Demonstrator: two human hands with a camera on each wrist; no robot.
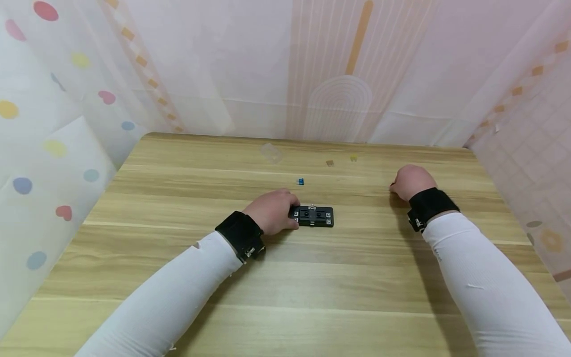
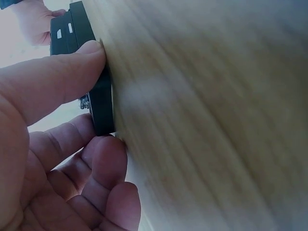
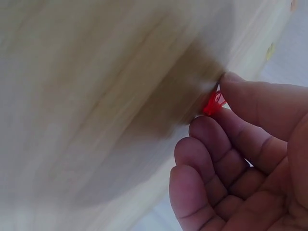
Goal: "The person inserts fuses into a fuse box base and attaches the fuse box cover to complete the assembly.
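Left hand [image 1: 273, 210] down on the tabletop [image 1: 285, 277], grip pinching the near end of a black fuse block [image 1: 313, 216]: thumb [image 2: 57, 82] on one edge, a finger [image 2: 103, 159] on the other, block lying flat just past the fingertips. Small metal bit poking up from the block's middle. Off to the right and well apart, right hand [image 1: 410, 181] also resting on the tabletop, grip closed around a tiny red fuse [image 3: 214, 103], pinched between thumb and forefinger right against the wood. Can't see the red one from the head view, hidden under the knuckles. Further out beyond the block, a little blue fuse [image 1: 301, 182] lying loose. Past that, near the far edge, a brown fuse [image 1: 329, 162], a yellow fuse [image 1: 353, 157] just beside it, and a clear plastic piece [image 1: 270, 151] more to the left. Black wrist straps and white sleeves on both arms. Patterned curtains around three sides.
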